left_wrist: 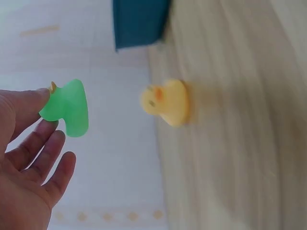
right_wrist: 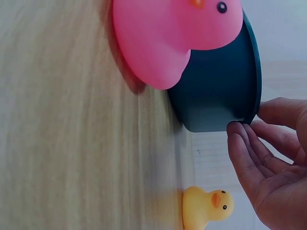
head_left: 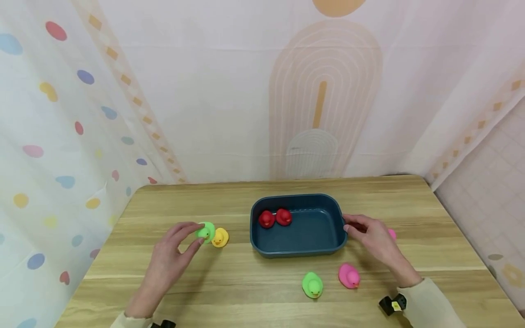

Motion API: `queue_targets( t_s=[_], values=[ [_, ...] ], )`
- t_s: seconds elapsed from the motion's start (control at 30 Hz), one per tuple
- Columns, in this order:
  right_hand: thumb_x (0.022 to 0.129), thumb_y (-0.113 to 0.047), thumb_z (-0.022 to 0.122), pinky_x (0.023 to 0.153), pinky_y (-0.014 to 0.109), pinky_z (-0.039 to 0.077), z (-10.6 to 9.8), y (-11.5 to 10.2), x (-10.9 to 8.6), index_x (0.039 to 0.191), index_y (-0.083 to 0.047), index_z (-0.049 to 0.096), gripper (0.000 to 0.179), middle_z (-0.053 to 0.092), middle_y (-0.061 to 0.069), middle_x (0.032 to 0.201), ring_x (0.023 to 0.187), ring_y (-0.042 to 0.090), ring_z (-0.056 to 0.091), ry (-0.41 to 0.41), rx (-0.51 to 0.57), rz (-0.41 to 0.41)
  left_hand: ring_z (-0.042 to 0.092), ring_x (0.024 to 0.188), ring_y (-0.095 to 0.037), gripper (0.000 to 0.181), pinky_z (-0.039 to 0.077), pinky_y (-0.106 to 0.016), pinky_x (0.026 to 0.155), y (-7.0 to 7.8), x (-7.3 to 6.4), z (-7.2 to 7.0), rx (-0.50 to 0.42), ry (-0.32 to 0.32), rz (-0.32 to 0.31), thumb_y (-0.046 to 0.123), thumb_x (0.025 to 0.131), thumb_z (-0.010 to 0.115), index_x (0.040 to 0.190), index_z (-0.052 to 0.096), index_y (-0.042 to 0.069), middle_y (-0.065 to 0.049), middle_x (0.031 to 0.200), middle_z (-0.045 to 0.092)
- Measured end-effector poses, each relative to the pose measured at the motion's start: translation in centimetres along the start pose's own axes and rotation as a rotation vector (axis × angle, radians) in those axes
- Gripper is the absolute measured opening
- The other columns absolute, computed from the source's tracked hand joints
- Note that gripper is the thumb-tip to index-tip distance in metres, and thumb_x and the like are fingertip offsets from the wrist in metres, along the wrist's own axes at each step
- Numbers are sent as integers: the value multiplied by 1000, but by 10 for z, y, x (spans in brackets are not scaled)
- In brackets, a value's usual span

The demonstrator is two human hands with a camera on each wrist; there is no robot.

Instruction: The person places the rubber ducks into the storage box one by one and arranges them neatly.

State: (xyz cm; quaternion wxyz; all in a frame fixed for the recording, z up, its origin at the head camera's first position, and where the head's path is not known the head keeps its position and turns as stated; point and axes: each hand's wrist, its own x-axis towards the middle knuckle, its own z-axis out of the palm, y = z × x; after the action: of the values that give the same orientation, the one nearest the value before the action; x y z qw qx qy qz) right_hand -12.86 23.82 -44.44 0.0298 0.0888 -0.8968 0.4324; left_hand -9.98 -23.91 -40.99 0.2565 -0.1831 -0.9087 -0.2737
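Observation:
My left hand (head_left: 170, 257) pinches a green rubber duck (head_left: 207, 231) between thumb and fingertips; the left wrist view shows the green duck (left_wrist: 76, 110) held off the table. Just right of it in the head view, a yellow duck (head_left: 220, 238) stands on the wood. My right hand (head_left: 375, 239) grips the right rim of a dark blue rectangular bin (head_left: 298, 253), thumb and fingers at the edge. Two red ducks, one of them the left red duck (head_left: 266, 219), sit inside the bin at its left end.
In front of the bin are a green duck (head_left: 312, 285) and a pink duck (head_left: 349, 276). Another pink piece (head_left: 392, 233) peeks out behind my right hand. The right wrist view shows a yellow duck (right_wrist: 206, 207) beside the bin. A patterned curtain (head_left: 229, 114) hangs behind the wooden table (head_left: 246, 296).

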Motion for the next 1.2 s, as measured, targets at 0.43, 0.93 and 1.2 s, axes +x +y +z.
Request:
queue_targets(
  t_s=[0.43,0.93,1.2],
  values=[
    [102,-16,67,85,25,56,5,0,4,133,1,68,35,72,16,125,106,28,69,-4,19,-12,70,98,-21,39,46,-10,86,44,20,6,-122,4,135,-3,80,85,115,77,10,1,113,71],
    [102,-17,67,86,26,56,4,0,3,133,0,68,35,71,16,126,107,27,69,0,17,-18,69,104,-21,32,60,-40,83,70,39,42,-219,-81,169,6,85,85,115,77,10,-2,115,70],
    [102,-16,67,86,27,57,4,-1,4,132,1,69,34,72,17,125,107,28,69,8,12,-23,65,110,-22,29,58,-40,89,82,52,61,-268,-188,126,8,89,81,118,77,7,-4,119,69]
  ],
)
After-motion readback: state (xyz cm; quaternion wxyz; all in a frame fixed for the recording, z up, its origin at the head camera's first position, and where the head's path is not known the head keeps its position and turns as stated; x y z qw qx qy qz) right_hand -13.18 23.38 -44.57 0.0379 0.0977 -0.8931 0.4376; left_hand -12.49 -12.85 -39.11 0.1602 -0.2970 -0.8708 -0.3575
